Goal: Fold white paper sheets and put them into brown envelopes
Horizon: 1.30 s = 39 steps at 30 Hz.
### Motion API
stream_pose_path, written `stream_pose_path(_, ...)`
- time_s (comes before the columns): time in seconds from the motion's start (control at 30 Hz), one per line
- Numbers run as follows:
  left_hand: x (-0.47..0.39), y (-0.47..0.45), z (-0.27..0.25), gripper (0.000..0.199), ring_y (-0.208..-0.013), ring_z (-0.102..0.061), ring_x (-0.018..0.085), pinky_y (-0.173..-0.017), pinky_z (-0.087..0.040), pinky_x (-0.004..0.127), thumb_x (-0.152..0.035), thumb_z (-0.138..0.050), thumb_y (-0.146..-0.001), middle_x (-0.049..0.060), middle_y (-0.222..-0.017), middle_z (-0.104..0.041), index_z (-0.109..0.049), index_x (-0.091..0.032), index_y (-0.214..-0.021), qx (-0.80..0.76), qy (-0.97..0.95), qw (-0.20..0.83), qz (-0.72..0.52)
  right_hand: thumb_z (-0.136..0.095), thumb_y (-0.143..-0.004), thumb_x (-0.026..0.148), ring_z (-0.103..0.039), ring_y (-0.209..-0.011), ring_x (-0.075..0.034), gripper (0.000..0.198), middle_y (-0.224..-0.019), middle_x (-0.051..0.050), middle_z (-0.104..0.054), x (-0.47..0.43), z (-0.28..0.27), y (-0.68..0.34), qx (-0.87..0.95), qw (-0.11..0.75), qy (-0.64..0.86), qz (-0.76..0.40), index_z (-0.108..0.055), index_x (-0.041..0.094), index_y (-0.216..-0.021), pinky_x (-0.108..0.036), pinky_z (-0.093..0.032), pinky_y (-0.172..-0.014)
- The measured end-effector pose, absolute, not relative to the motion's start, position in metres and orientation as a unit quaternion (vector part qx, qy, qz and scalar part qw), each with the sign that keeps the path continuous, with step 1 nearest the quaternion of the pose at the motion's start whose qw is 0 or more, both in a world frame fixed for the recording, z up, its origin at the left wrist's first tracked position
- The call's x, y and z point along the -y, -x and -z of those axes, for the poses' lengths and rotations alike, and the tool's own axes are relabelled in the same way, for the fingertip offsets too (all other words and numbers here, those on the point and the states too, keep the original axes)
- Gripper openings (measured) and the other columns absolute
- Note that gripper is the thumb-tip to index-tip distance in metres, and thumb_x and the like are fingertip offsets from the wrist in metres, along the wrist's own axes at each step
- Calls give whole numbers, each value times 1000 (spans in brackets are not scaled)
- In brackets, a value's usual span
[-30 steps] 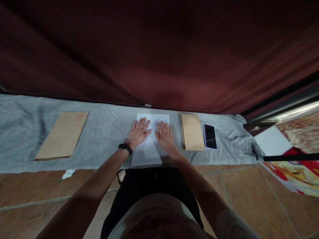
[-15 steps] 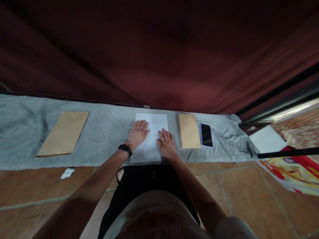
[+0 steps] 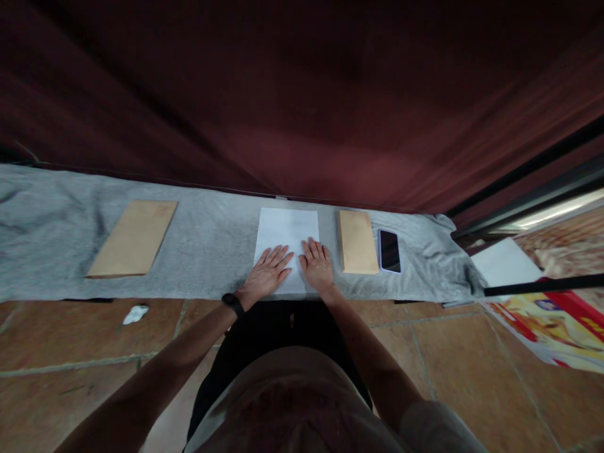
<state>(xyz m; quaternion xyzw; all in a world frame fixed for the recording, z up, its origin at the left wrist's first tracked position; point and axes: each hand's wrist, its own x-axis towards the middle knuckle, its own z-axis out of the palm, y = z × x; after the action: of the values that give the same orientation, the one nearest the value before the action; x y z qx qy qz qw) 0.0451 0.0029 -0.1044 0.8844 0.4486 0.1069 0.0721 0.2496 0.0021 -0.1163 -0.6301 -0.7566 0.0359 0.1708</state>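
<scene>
A white sheet of paper (image 3: 289, 224) lies on the grey cloth in front of me. My left hand (image 3: 268, 272) rests flat on its lower left part, fingers spread and pointing up to the right; a black band circles that wrist. On the paper's right edge lies my right hand (image 3: 316, 263), palm down with fingers stretched out. Right of the paper is a stack of brown envelopes (image 3: 358, 242), and beside it a phone (image 3: 389, 250) with a dark screen and a light purple case. Far to the left lies another brown envelope (image 3: 134, 240).
Grey cloth (image 3: 212, 245) covers the long, narrow surface, which a dark red curtain (image 3: 302, 126) borders at the back. At the right are a black bar (image 3: 542, 286), a white sheet or board (image 3: 506, 263) and a colourful box (image 3: 552, 324). A crumpled white scrap (image 3: 136, 314) lies on the tiled floor.
My left hand has slid down the paper toward me and slightly right. My right hand stays on the right edge, a little higher on the sheet. The view has shifted slightly.
</scene>
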Motion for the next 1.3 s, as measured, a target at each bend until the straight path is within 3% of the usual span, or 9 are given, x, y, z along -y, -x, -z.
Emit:
stream_pose_path(0.3, 33, 2, 108, 54, -153, -32, 27, -126, -23, 51, -42, -36, -105, 10, -163, -37, -44, -22, -155, -440, -889, 43, -118, -44, -106, 33, -40, -148, -29, 50, -161, -11, -41, 31, 116, -272, 761, 147, 632, -28, -45, 18, -154, -50, -30, -123)
stream_pose_path(0.47, 45, 18, 108, 60, -153, -31, 28, -126, -24, 51, -50, -48, -100, 11, -163, -38, -45, -23, -154, -415, -899, 49, -130, -47, -105, 32, -40, -148, -27, 50, -160, -11, -43, 57, 115, -288, 778, 149, 609, -39, -46, 18, -153, -48, -29, -124)
stream_pose_path(0.7, 41, 23, 108, 45, -148, -42, 25, -125, -29, 51, -37, -43, -103, 6, -154, -52, -58, -27, -144, -426, -884, 116, -156, -63, -97, 39, -40, -148, -26, 59, -161, -10, -42, 77, 105, -312, 849, 166, 486, -124, -48, 21, -151, -51, -24, -127)
stream_pose_path(0.9, 37, 30, 110, 35, -134, -58, 23, -116, -43, 48, -41, -45, -104, 4, -132, -71, -73, -27, -119, -402, -860, 195, -246, -59, -98, 18, -58, -131, -19, 35, -139, -4, -66, 71, 108, -319, 808, 253, 499, -187, -69, 29, -129, -46, -36, -120)
stream_pose_path(1.07, 40, 34, 110, 29, -111, -70, 23, -105, -52, 43, -46, -57, -98, 5, -114, -77, -76, -26, -106, -439, -805, 243, -317, -60, -100, 25, -67, -112, -20, 19, -115, -4, -77, 69, 108, -314, 762, 319, 518, -223, -76, 27, -110, -41, -48, -105)
stream_pose_path(1.3, 30, 28, 103, 38, -95, -70, 25, -92, -55, 40, -57, -61, -88, 7, -98, -77, -75, -21, -90, -547, -705, 270, -363, -56, -101, 32, -69, -97, -23, 21, -102, -7, -77, 58, 109, -302, 708, 334, 586, -209, -75, 24, -102, -38, -53, -91)
